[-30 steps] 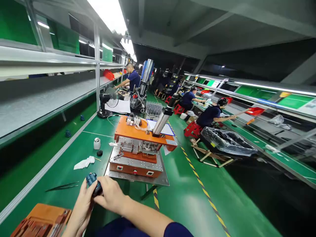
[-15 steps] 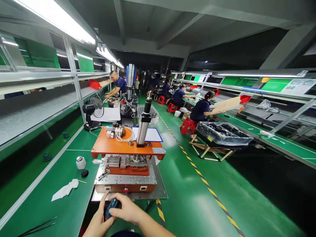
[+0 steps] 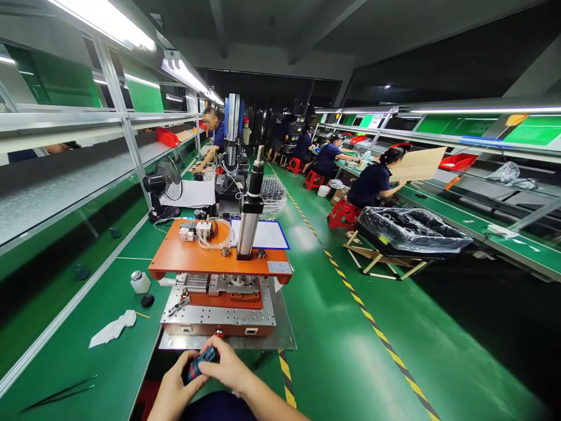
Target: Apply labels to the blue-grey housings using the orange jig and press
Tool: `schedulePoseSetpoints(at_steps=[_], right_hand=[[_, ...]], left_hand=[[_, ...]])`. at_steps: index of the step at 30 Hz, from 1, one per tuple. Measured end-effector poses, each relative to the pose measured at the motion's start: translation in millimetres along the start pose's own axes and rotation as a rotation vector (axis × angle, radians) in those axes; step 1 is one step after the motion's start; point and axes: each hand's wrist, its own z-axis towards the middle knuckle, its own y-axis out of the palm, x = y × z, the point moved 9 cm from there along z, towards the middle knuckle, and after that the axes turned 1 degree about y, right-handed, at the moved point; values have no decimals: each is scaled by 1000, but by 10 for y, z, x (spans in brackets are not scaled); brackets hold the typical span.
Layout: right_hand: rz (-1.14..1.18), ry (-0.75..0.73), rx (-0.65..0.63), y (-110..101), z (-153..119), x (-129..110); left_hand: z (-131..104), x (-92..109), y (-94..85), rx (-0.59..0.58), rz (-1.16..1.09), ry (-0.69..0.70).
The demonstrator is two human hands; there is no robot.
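Between my two hands is a small dark blue part (image 3: 201, 363) with a red band; its exact kind I cannot make out. My left hand (image 3: 179, 381) grips its left end, fingers curled round it. On its right side, the thumb and fingers of my right hand (image 3: 227, 367) are closed on it. Just beyond my hands stands an orange press fixture (image 3: 175, 263) with a metal base plate and an upright cylinder (image 3: 249, 229). A small metal clamp lever (image 3: 179, 306) sits at the left of its base.
On the green bench to the left lie tweezers (image 3: 59, 394), a white cloth (image 3: 113, 330), a white bottle (image 3: 140, 282) and a round black cap (image 3: 147, 300). A black fan (image 3: 162, 188) stands behind. Co-workers sit along the right bench (image 3: 464, 225), beside a plastic-covered black tray (image 3: 414, 231).
The blue part has turned in my hands, and its red band now shows more clearly. My left index finger has curled in from pointing forward. The head view has shifted slightly.
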Motion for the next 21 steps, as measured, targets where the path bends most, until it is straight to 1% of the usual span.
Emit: schedulePoseSetpoints(at_steps=[4, 9, 12, 14, 16, 19, 21], right_hand=[[89, 46, -29, 90, 38, 41], [148, 98, -53, 234, 119, 158], [141, 115, -42, 289, 162, 246], [150, 125, -45, 326, 177, 295], [168, 132, -47, 354, 178, 330], [198, 137, -39, 372, 162, 356], [208, 132, -21, 365, 145, 360]], left_hand=[[-27, -182, -11, 2, 56, -12], [-63, -345, -109, 23, 49, -27], [-55, -427, -170, 9, 49, -53], [-44, -492, -177, -20, 47, -69], [-32, -552, -192, -15, 40, -65], [-11, -625, -247, 47, 36, -25], [16, -690, -227, 9, 45, -30]])
